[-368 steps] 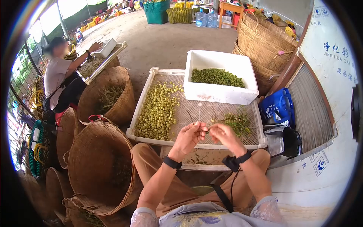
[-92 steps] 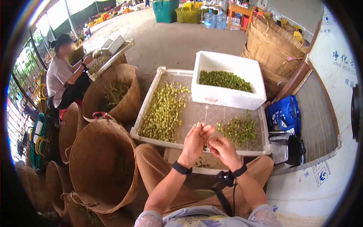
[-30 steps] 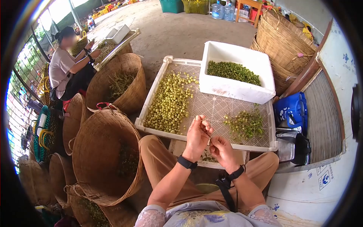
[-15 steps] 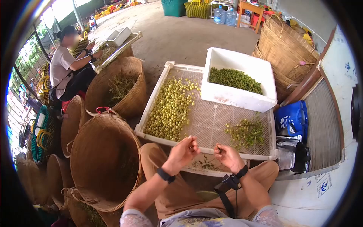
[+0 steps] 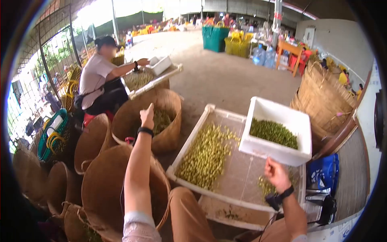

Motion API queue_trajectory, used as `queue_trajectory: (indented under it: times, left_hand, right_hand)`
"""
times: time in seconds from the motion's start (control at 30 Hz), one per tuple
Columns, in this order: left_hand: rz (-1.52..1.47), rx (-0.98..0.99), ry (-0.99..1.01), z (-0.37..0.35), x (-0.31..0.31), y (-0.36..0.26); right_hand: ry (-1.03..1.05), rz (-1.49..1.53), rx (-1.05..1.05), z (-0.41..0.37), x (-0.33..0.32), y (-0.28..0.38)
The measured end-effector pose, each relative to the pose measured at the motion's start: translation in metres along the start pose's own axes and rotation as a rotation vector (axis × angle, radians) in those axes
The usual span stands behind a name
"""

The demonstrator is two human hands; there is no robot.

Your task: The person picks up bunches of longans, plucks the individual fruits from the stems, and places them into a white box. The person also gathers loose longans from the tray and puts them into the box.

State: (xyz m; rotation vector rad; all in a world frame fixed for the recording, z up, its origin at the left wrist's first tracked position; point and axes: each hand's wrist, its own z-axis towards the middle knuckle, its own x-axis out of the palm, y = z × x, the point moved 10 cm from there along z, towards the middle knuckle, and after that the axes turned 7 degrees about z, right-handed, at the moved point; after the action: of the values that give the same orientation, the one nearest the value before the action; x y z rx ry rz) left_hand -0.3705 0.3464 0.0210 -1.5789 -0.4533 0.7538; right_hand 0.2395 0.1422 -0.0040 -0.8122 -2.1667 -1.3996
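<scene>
My left hand [image 5: 147,117] reaches out over the near side of a round woven basket [image 5: 174,135] with thin green twigs [image 5: 162,121] in it. One finger points forward, and I see nothing held there. My right hand [image 5: 276,174] is just below the front of a white foam box [image 5: 274,155], its fingers curled together; whatever they hold is hidden. Small dark green round fruits [image 5: 274,133] lie in the box. The box stands on a white mesh tray [image 5: 242,177]. Yellow-green fruits [image 5: 205,157] cover the tray's left side, and a leafy fruiting bunch [image 5: 266,187] lies partly behind my right hand.
A large woven basket [image 5: 96,181] stands at my left knee, with more baskets beyond it. A co-worker [image 5: 96,76] sits at another tray [image 5: 157,82]. Tall baskets [image 5: 322,101] and a blue bag [image 5: 322,171] are on the right.
My left hand has gone from above the tray's front edge out to the twig basket on the left. My right hand has moved right and forward toward the foam box. The view has tilted up and left.
</scene>
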Motion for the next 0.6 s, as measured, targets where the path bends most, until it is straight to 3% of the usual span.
queue_trajectory:
  times: [0.07, 0.13, 0.2, 0.27, 0.33, 0.4, 0.47, 0.53, 0.6]
  left_hand:
    - [-0.098, 0.072, 0.231, -0.093, 0.019, -0.065]
    - [-0.331, 0.217, 0.546, -0.153, 0.06, -0.073]
    - [-0.444, 0.014, 0.751, -0.237, 0.081, -0.077]
    - [-0.509, 0.04, 1.0, -0.284, 0.11, -0.06]
    - [-0.547, -0.101, 1.069, -0.343, 0.113, -0.057]
    - [-0.55, -0.214, 1.162, -0.394, 0.123, -0.048]
    - [-0.513, -0.27, 1.197, -0.433, 0.124, -0.045]
    - [-0.472, -0.345, 1.241, -0.467, 0.118, -0.041]
    - [-0.551, -0.338, 1.289, -0.487, 0.106, -0.047]
  right_hand:
    - [0.019, 0.046, 0.017, -0.01, 0.0, -0.003]
    - [-0.005, 0.058, 0.034, -0.015, 0.0, -0.006]
    - [0.008, 0.091, 0.072, -0.014, 0.001, -0.008]
    - [0.034, 0.115, 0.115, -0.002, 0.006, -0.002]
    - [0.033, 0.183, -0.002, 0.028, 0.001, 0.039]
    - [0.143, 0.23, -0.251, 0.084, -0.013, 0.11]
    - [-0.111, 0.149, -0.312, 0.094, -0.024, 0.151]
    - [-0.236, -0.009, -0.341, 0.1, -0.05, 0.17]
    - [-0.212, 0.05, -0.407, 0.09, -0.067, 0.168]
